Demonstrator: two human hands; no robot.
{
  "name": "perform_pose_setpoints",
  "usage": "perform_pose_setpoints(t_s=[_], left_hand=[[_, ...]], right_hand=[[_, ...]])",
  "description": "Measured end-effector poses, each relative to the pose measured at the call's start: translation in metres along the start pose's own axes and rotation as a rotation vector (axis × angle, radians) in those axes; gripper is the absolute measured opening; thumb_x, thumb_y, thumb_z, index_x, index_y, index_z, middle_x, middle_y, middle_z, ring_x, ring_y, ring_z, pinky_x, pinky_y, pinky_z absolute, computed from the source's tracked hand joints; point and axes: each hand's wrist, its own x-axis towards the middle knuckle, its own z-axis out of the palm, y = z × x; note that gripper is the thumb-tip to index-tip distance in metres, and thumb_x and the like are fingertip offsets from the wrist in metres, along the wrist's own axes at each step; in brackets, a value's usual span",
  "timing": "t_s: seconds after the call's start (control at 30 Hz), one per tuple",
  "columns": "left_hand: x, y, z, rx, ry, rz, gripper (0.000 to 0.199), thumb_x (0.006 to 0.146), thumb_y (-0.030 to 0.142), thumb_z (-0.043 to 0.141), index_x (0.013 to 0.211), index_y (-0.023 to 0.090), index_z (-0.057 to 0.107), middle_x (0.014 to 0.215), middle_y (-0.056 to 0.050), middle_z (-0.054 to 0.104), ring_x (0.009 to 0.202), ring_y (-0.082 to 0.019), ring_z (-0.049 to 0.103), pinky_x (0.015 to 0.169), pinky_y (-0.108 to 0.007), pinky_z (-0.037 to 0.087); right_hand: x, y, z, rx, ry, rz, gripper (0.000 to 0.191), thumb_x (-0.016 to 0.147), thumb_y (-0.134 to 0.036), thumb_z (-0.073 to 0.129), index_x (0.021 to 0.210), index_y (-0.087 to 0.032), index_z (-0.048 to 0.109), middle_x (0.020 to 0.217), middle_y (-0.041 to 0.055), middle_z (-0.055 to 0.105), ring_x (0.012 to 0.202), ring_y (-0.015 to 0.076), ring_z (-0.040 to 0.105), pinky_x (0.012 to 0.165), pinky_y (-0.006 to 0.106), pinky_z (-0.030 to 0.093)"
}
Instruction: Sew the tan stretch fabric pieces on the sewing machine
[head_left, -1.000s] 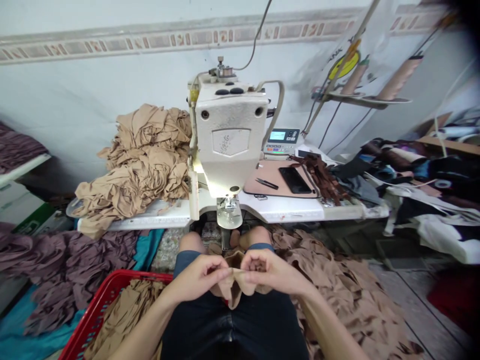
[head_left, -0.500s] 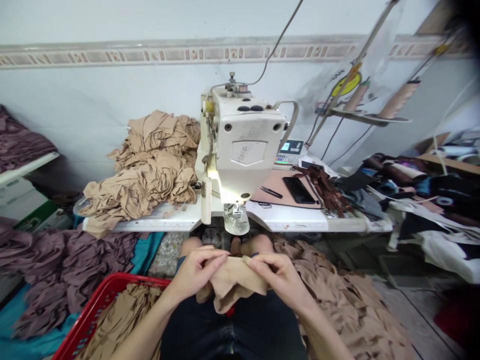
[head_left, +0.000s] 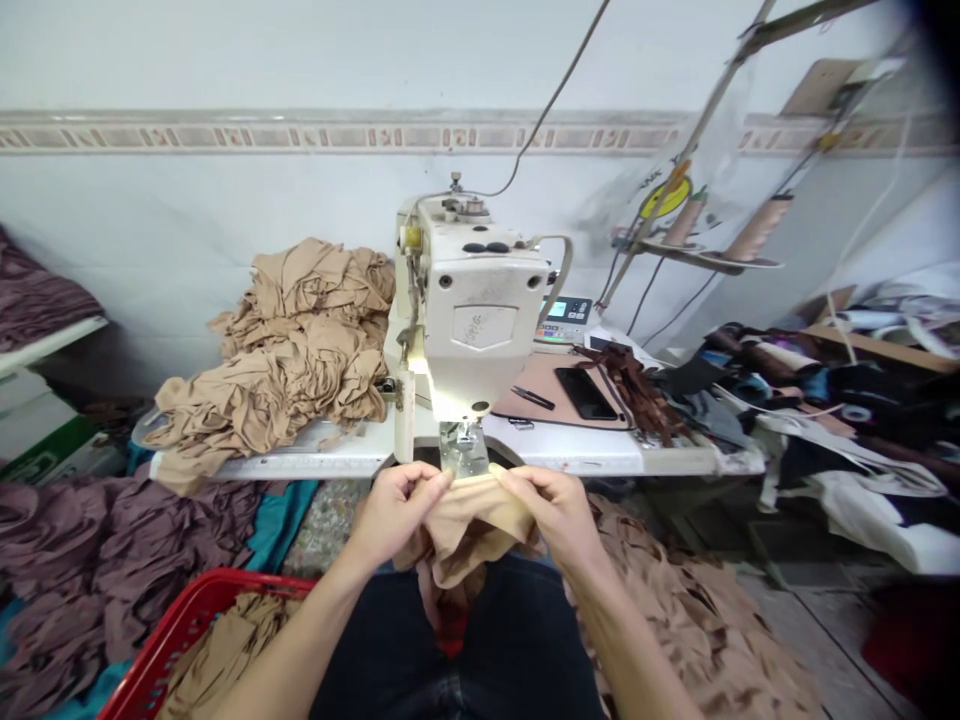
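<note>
A piece of tan fabric (head_left: 476, 525) is stretched between my two hands, its upper edge pulled nearly straight and the rest hanging in folds above my lap. My left hand (head_left: 397, 505) pinches the left end of that edge between thumb and fingers. At the other end, my right hand (head_left: 551, 505) pinches it the same way. The fabric's edge is at the front of the sewing machine's narrow metal arm (head_left: 463, 455), below the lit needle area. Whether it touches the metal I cannot tell. The white sewing machine (head_left: 487, 300) stands straight ahead.
Tan fabric pieces (head_left: 292, 350) are heaped left on the white table (head_left: 592, 455). Small thread snips (head_left: 532, 398) and a phone (head_left: 585, 393) lie right. A red basket (head_left: 169, 620) holds tan cloth, lower left. Thread cones (head_left: 761, 228) stand upper right; more cloth (head_left: 690, 600) lies lower right.
Both hands have moved forward and up with the tan fabric, from above my lap to the front of the machine's metal arm. The camera view has shifted slightly.
</note>
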Motion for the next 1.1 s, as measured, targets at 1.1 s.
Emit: perform_pose_setpoints(t_s=[1.1], left_hand=[[0.006,-0.036,-0.009,-0.281,0.109,-0.193,0.050,0.086,0.067,0.078,0.092,0.019,0.066,0.061,0.006,0.053,0.055,-0.012,0.049,0.056,-0.022,0.040]], right_hand=[[-0.011,0.077,-0.007,-0.021,0.275,-0.006,0.051,0.082,-0.069,0.081,0.081,-0.018,0.083,0.083,0.0093,0.077,0.079,0.0258,0.069,0.073,0.033,0.054]])
